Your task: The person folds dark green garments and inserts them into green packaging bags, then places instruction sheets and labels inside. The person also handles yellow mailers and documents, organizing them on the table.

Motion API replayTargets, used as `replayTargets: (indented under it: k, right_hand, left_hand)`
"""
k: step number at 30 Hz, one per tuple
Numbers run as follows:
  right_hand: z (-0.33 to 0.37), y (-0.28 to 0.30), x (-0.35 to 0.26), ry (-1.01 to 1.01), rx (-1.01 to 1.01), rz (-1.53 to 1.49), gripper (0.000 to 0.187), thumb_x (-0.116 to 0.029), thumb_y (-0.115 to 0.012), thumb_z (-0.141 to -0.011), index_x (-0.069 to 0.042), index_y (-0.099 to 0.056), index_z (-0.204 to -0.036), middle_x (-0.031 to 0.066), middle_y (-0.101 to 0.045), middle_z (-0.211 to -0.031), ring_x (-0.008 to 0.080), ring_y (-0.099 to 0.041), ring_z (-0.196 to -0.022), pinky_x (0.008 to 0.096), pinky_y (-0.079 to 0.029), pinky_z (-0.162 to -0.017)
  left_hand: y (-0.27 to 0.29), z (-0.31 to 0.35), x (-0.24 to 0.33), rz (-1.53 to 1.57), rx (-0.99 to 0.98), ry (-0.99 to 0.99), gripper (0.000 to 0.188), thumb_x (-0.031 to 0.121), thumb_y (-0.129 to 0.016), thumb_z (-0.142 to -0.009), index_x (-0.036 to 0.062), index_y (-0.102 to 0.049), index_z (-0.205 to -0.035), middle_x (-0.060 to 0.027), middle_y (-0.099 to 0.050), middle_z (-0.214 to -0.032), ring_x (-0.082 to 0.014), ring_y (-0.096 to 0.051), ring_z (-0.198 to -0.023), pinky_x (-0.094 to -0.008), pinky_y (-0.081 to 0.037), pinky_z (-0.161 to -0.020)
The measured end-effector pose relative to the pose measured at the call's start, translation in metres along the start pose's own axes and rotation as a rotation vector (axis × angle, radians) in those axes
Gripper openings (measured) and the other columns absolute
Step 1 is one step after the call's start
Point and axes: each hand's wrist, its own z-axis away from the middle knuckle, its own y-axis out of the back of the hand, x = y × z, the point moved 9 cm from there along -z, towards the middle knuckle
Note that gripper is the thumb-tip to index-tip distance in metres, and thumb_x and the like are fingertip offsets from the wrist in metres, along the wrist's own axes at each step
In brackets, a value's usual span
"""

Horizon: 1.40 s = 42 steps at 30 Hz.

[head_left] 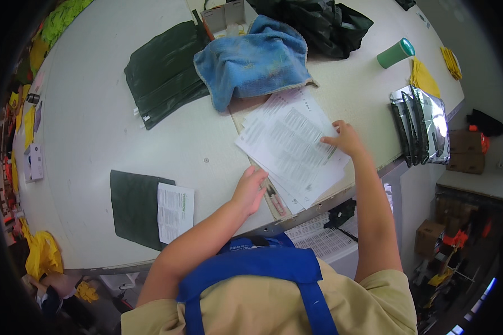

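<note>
Several printed white sheets (288, 142) lie fanned in an untidy stack near the table's front edge. My right hand (345, 139) rests at the stack's right side, its fingers apart and fingertips on the top sheet. Beside the stack's lower left edge is my left hand (250, 190), with its fingers curled in; whether anything is inside them is hidden. Farther left, a dark green pouch (135, 207) lies flat, and a folded printed leaflet (175, 212) covers its right side.
A blue cloth (257, 58) lies behind the sheets, between a large dark green bag (165, 72) and a black plastic bag (324, 25). At right are a green cup (395, 53), yellow cloth (425, 78) and shiny silver-black packages (425, 125). The table edge (313, 211) runs before me.
</note>
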Motion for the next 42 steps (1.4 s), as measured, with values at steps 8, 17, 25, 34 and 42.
replayTargets:
  k: [8,17,25,34,42]
  right_hand:
    - [0.019,-0.022,0.018,0.041,-0.106,-0.458,0.053,-0.015,-0.077,-0.07,0.004,-0.056,-0.114,0.0178,-0.067,-0.098,0.0245,-0.065,-0.085,0.0346,-0.051,-0.077]
    - [0.042,0.069,0.058,-0.087,0.568,0.201,0.068,-0.02,-0.076,-0.073,0.0,-0.044,-0.13,0.0213,-0.055,-0.122,0.0302,-0.056,-0.108,0.0384,-0.046,-0.089]
    - [0.186,-0.144,-0.113,0.614,-0.068,-0.018,0.066,-0.025,-0.074,-0.073,-0.001,-0.043,-0.127,0.0184,-0.056,-0.099,0.0357,-0.055,-0.094,0.044,-0.046,-0.083]
    - [0.174,-0.144,-0.191,0.642,0.152,0.053,0.06,-0.019,-0.07,-0.077,-0.001,-0.045,-0.128,0.0215,-0.049,-0.125,0.0384,-0.044,-0.119,0.0459,-0.036,-0.101]
    - [0.178,-0.266,-0.376,0.566,-0.144,-0.305,0.092,-0.013,-0.073,-0.072,-0.002,-0.015,-0.144,0.0293,-0.048,-0.122,0.045,-0.053,-0.107,0.0455,-0.047,-0.091]
  left_hand:
    - [0.006,-0.035,-0.004,-0.027,-0.09,-0.082,0.073,0.014,-0.059,-0.084,0.0027,-0.019,-0.144,-0.0117,-0.038,-0.139,-0.0238,-0.037,-0.127,-0.0504,-0.024,-0.107]
    - [0.066,0.05,0.031,-0.889,0.126,-0.492,0.048,0.0,-0.055,-0.082,0.0053,-0.047,-0.128,-0.0085,-0.046,-0.13,-0.0188,-0.052,-0.107,-0.0299,-0.046,-0.086]
    - [0.247,0.203,0.083,-1.062,1.039,-0.906,0.061,-0.002,-0.063,-0.074,0.0025,-0.041,-0.13,-0.0169,-0.04,-0.133,-0.0326,-0.039,-0.123,-0.0399,-0.036,-0.101]
    - [0.4,0.253,-0.003,0.125,1.216,-0.494,0.093,0.01,-0.072,-0.075,0.0039,-0.011,-0.146,-0.0197,-0.015,-0.15,-0.0293,-0.038,-0.124,-0.0408,-0.04,-0.094]
    - [0.401,0.216,0.025,0.534,0.648,-0.641,0.035,0.004,-0.062,-0.083,0.006,-0.051,-0.116,-0.0078,-0.06,-0.105,-0.0232,-0.06,-0.092,-0.0363,-0.051,-0.074]
